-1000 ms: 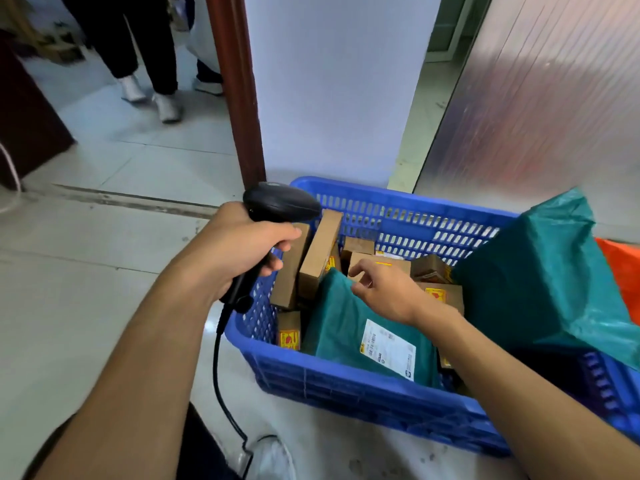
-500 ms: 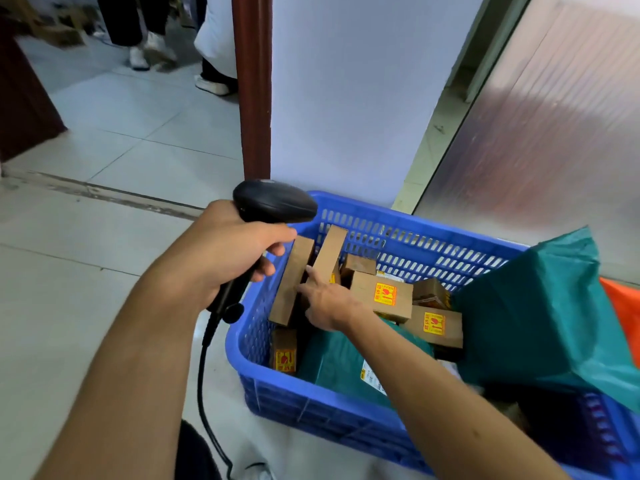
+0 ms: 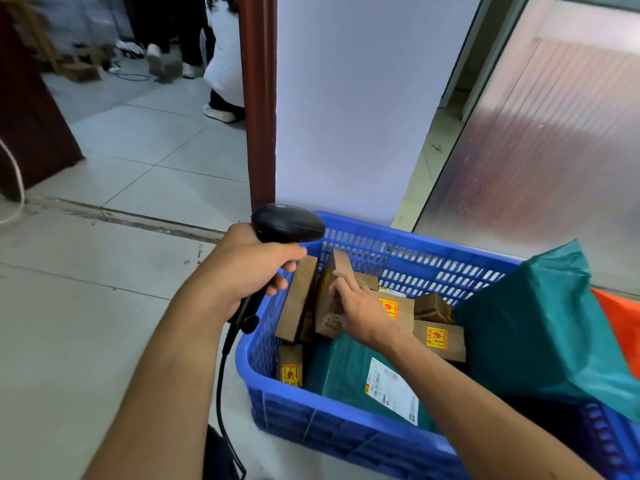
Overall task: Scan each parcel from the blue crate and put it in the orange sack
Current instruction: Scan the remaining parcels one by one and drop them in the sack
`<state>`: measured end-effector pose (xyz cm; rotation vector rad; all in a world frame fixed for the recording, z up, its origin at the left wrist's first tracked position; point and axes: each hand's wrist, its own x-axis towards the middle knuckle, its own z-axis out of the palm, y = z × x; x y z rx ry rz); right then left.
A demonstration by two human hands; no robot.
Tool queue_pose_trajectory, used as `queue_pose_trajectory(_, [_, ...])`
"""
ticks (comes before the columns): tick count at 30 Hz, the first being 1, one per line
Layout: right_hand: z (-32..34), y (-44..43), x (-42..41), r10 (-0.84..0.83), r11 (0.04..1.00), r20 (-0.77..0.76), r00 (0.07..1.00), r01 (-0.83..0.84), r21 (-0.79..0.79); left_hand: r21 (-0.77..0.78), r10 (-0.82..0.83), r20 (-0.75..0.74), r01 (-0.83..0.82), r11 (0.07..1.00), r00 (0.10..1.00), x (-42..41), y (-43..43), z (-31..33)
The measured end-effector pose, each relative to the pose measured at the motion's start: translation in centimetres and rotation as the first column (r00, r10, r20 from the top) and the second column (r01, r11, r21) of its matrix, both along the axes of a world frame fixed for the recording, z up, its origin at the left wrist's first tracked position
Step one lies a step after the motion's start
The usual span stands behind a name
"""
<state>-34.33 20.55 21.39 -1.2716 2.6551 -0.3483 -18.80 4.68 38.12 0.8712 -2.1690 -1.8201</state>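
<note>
The blue crate (image 3: 346, 424) sits on the floor and holds several brown cardboard parcels and green plastic mailers. My left hand (image 3: 242, 268) grips the black corded barcode scanner (image 3: 287, 224) above the crate's near-left corner. My right hand (image 3: 356, 306) is inside the crate, its fingers curled round a slim upright cardboard box (image 3: 329, 299) that leans at the left end. A green mailer with a white label (image 3: 349, 372) lies under my right wrist. A strip of the orange sack (image 3: 623, 327) shows at the right edge, behind a big green mailer (image 3: 540, 327).
A second slim box (image 3: 298, 299) leans against the crate's left wall. Boxes with yellow fragile stickers (image 3: 438, 337) lie mid-crate. A brown post (image 3: 258, 98) and white panel (image 3: 346, 98) stand behind the crate. People's legs (image 3: 221, 64) are at the far back.
My right hand has moved left from the green mailer to the upright boxes and taken hold of one. The view has tilted up. My left hand still holds the scanner.
</note>
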Motion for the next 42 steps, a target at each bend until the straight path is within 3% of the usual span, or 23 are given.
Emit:
queue_pose_trajectory(13, [5.7, 7.2, 1.4, 0.086, 0.985, -0.127, 0.988, -0.104, -0.136, -0.02, 0.018, 0.006, -0.018, 1.0, 1.0, 0.6, 1.2, 0.6])
queue_pose_trajectory(17, [6.6, 10.4, 2.5, 0.169, 0.985, -0.391, 0.905, -0.167, 0.041, -0.027, 0.013, -0.009, -0.013, 1.0, 1.0, 0.7, 1.8, 0.8])
queue_pose_trajectory(19, [6.7, 11.7, 3.1, 0.192, 0.981, -0.437, 0.879, -0.157, 0.115, -0.037, 0.009, -0.002, -0.009, 0.999, 1.0, 0.8, 2.3, 0.8])
queue_pose_trajectory(22, [6.4, 12.6, 4.0, 0.161, 0.983, -0.354, 0.921, -0.117, 0.142, -0.056, -0.014, 0.026, 0.015, 0.998, 1.0, 0.9, 3.0, 0.5])
queue_pose_trajectory(27, [3.7, 13.5, 4.7, -0.042, 0.972, -0.115, 0.992, 0.067, 0.224, -0.084, -0.05, 0.043, 0.054, 0.995, 0.998, 1.3, 3.7, 0.3])
queue_pose_trajectory(33, [-0.2, 14.9, 3.8, -0.313, 0.915, 0.246, 0.918, 0.222, 0.337, -0.086, -0.051, 0.043, 0.054, 0.995, 0.998, 0.7, 3.3, -0.1])
queue_pose_trajectory(39, [-2.6, 15.0, 2.4, -0.465, 0.863, 0.262, 0.846, 0.367, 0.346, -0.108, -0.059, 0.062, 0.065, 0.992, 0.996, -0.8, 2.9, -1.1])
queue_pose_trajectory(42, [-4.1, 14.8, 1.9, -0.578, 0.779, 0.227, 0.784, 0.448, 0.438, -0.098, -0.09, 0.077, 0.097, 0.99, 0.993, -1.7, 3.1, -1.5])
